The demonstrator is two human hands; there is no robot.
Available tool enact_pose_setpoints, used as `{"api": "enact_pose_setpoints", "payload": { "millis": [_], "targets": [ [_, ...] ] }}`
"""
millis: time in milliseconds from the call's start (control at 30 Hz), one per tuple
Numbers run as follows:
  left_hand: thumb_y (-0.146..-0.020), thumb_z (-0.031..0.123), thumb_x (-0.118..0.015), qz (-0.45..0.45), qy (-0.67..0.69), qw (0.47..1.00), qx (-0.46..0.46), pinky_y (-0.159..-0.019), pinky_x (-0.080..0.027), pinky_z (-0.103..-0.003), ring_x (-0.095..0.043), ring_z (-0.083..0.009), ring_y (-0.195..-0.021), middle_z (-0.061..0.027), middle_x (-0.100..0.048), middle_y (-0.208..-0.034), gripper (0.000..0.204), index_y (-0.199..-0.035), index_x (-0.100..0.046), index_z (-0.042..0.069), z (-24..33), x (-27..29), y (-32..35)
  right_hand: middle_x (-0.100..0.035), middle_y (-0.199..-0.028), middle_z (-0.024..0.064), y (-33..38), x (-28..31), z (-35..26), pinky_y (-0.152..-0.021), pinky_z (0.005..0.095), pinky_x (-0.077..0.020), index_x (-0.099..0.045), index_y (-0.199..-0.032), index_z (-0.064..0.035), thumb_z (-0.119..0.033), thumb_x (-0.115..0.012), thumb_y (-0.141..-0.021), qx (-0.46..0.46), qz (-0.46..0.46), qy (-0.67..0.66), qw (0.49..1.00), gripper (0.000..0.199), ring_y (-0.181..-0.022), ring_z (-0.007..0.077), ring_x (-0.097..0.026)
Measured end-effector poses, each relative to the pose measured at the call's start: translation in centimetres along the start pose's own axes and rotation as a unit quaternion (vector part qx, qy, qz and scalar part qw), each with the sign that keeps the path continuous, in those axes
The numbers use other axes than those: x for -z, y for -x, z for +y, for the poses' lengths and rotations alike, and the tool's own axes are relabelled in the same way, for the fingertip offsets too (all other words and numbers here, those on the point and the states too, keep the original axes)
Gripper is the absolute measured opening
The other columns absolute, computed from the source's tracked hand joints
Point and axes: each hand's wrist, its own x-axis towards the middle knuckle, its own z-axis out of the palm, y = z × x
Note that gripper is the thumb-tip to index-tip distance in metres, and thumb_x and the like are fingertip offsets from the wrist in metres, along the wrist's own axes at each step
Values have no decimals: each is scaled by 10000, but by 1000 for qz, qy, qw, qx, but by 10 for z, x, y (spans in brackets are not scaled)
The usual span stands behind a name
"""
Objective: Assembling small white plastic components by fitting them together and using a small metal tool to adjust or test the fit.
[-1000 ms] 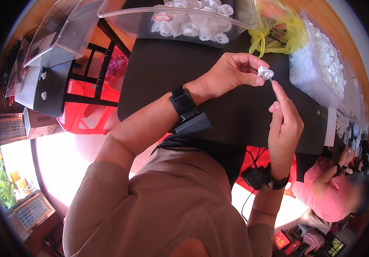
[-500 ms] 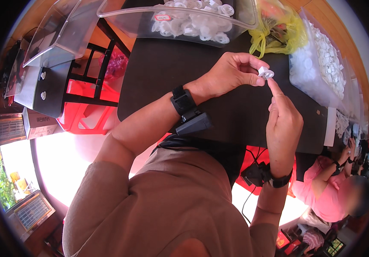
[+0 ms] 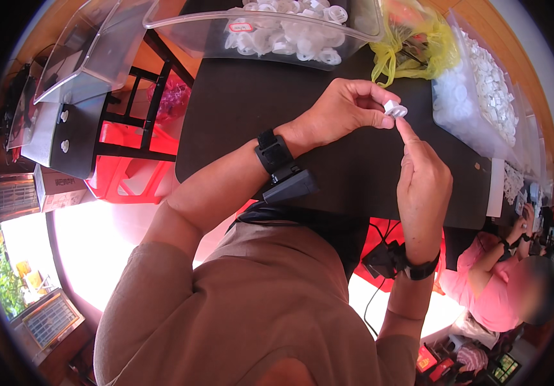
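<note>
Between thumb and forefinger, my left hand point(image 3: 353, 110) pinches a small white plastic fitting point(image 3: 395, 109) with a round, slotted face turned toward me. My right hand point(image 3: 426, 177) is just below it, its index finger stretched out and the tip touching the fitting's lower edge. The other right fingers are curled into the palm, and whether they hold anything is hidden. Both hands are above the dark table point(image 3: 251, 103). A dark band with a black device point(image 3: 290, 183) is strapped to my left wrist, and another black band point(image 3: 422, 267) circles my right.
A clear bin point(image 3: 187, 29) of white ring-shaped parts stands at the far edge. Beside it lies a yellow plastic bag point(image 3: 412, 55). Another bin point(image 3: 467, 132) of small white parts is at the right. A person in pink point(image 3: 483, 289) works further right; a red stool point(image 3: 129, 167) stands left.
The white fitting has turned slightly in my left hand and sits a little further left. My right index finger has shifted slightly left with it.
</note>
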Motion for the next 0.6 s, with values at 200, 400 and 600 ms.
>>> {"api": "enact_pose_setpoints", "payload": {
  "millis": [200, 400, 600],
  "targets": [
    [-811, -44, -732, 0, -53, 999, -9, -848, -560, -270, -677, -135, -900, -91, -708, -993, 264, -1069, -685, -18, -1, -1, 1, -624, -835, 127, -4, 6, 5, -622, 444, -494, -631, -1240, -141, 15, -574, -857, 22, -41, 79, 996, 418, -718, 358, -627],
    [-809, -38, -737, -5, -39, 999, -13, -840, -559, -268, -673, -132, -909, -88, -708, -991, 272, -1075, -683, -19, -7, -1, -1, -608, -759, 140, -10, 8, 16, -613, 426, -486, -652, -1208, -116, 33, -558, -841, 33, -46, -26, 998, 407, -644, 342, -606],
    [-835, -12, -725, 8, 6, 1000, 7, -883, -551, -303, -661, -158, -977, -102, -689, -1064, 325, -1148, -639, -14, 1, 0, -1, -560, -730, 148, -7, 19, 14, -609, 375, -477, -652, -1231, -121, 87, -511, -824, -26, -11, -93, 995, 478, -618, 288, -575]
  ]
}}
